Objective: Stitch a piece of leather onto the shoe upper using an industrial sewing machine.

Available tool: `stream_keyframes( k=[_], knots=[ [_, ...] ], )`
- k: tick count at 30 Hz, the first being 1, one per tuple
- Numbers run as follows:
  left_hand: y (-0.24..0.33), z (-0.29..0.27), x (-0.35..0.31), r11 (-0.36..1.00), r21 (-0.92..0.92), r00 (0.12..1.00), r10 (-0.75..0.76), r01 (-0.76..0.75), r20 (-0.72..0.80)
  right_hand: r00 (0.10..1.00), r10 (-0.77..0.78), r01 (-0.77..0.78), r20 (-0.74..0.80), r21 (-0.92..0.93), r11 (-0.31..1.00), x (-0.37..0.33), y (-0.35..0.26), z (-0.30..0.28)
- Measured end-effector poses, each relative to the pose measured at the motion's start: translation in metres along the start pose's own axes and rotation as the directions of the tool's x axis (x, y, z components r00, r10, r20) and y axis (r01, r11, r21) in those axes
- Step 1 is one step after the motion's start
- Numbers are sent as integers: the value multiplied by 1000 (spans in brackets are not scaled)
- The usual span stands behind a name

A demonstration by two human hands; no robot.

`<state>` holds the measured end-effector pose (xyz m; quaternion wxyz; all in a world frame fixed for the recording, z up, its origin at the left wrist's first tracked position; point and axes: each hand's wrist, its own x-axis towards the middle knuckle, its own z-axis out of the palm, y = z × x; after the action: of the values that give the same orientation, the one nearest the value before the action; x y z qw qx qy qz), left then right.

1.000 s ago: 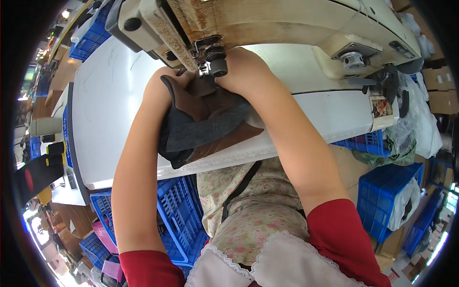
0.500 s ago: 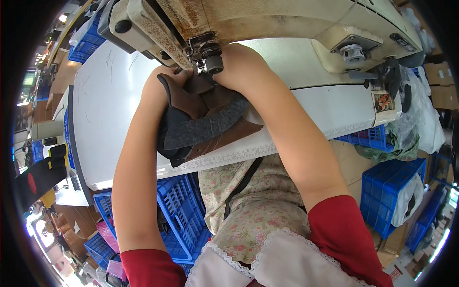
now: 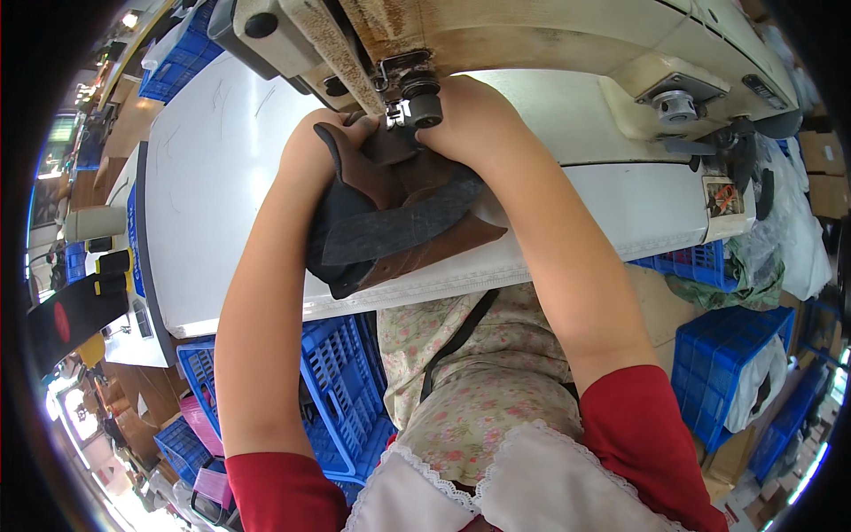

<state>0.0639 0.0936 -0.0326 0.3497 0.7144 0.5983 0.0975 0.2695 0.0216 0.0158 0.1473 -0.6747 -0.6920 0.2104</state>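
Note:
A brown leather shoe upper (image 3: 377, 182) with a dark grey lining strip lies bunched on the white sewing table. Its far end sits under the presser foot (image 3: 398, 115) of a worn, cream sewing machine (image 3: 532, 40). My left hand (image 3: 321, 142) grips the left edge of the upper, thumb close to the foot. On the other side, my right hand (image 3: 450, 124) is closed on the piece at the right of the foot; its fingertips are hidden behind the machine head and the leather. The needle cannot be made out.
A ruler strip (image 3: 425, 266) runs along the table's near edge. Blue plastic crates stand below, one (image 3: 341, 390) at left and another (image 3: 722, 372) at right. Clear plastic bags (image 3: 793, 222) hang beyond the table's right end. A small tray (image 3: 723, 196) is set into that end.
The whole view has shifted slightly, so table and machine appear farther right. Both hands keep their grip beside the presser foot, and the upper lies almost the same under it.

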Motion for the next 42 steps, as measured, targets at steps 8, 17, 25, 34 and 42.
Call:
stream_keyframes(
  k=[8, 17, 25, 34, 42],
  knots=[
    [22, -6, -12, 1000, 16, 1000, -6, 6, 5, 1000, -9, 9, -1, 44, 999, -2, 2, -1],
    [36, -45, -15, 974, -199, 855, 12, 107, 518, 999, -43, 43, 21, -18, 999, 0, 12, 4],
    [28, -37, -18, 981, -191, 926, 102, -33, 364, 994, -100, 101, -42, 14, 995, 6, 13, 12],
    [38, -35, -21, 990, -117, 952, -43, 81, 302, 978, -184, 180, -103, -42, 983, 6, 19, 15],
    [15, -35, -1, 983, 1, 957, 176, -181, 229, 983, -144, 140, -113, -37, 989, 11, 14, 13]
  ],
)
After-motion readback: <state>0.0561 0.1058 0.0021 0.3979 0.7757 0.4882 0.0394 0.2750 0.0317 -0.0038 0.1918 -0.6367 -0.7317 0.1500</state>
